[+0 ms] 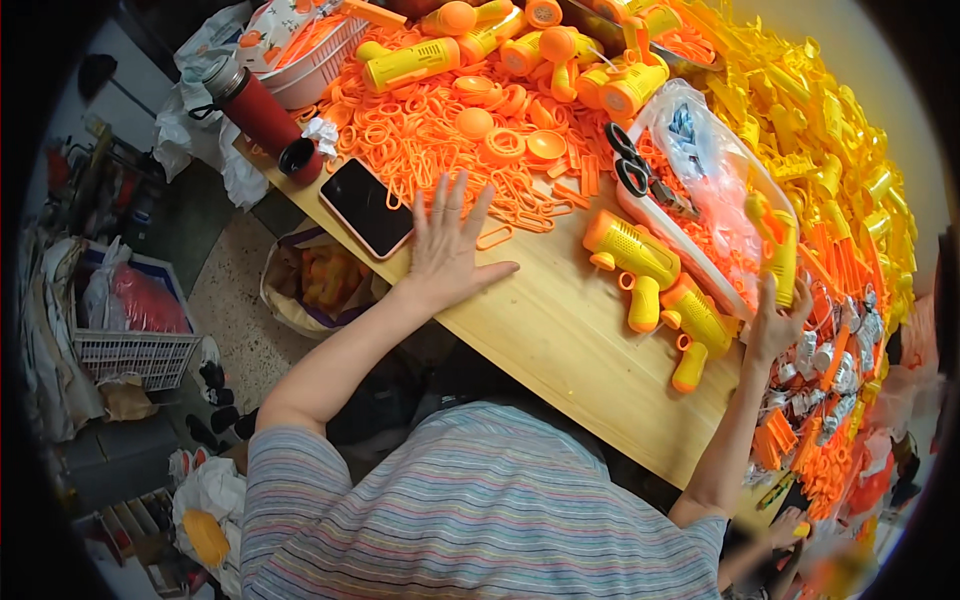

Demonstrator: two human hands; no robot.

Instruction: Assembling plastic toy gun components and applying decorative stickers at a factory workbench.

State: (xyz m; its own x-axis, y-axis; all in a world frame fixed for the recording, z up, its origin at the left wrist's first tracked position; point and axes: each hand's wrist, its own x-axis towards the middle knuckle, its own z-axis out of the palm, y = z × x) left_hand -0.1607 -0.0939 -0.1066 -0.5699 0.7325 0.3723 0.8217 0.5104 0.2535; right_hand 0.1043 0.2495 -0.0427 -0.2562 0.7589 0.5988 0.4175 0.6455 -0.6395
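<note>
My left hand (pixel 447 245) lies flat on the wooden table (pixel 540 320), fingers spread, holding nothing. Its fingertips reach the edge of a heap of orange plastic loops (pixel 400 140), and a dark-screened phone (pixel 367 208) lies just left of it. At the right, my right hand (pixel 778 325) is closed on a yellow-and-orange plastic toy (pixel 782 245), held upright beside a white tray (pixel 690 255). Two pistol-shaped yellow-and-orange toys lie on the table between my hands: one (pixel 635 262) farther off, the other (pixel 700 325) nearer my right hand.
Black-handled scissors (pixel 630 160) and a clear plastic bag (pixel 690 120) rest in the tray among orange parts. Yellow parts (pixel 800 110) pile high behind. A red flask (pixel 255 105) stands far left. Another person's hand (pixel 790 528) shows at lower right.
</note>
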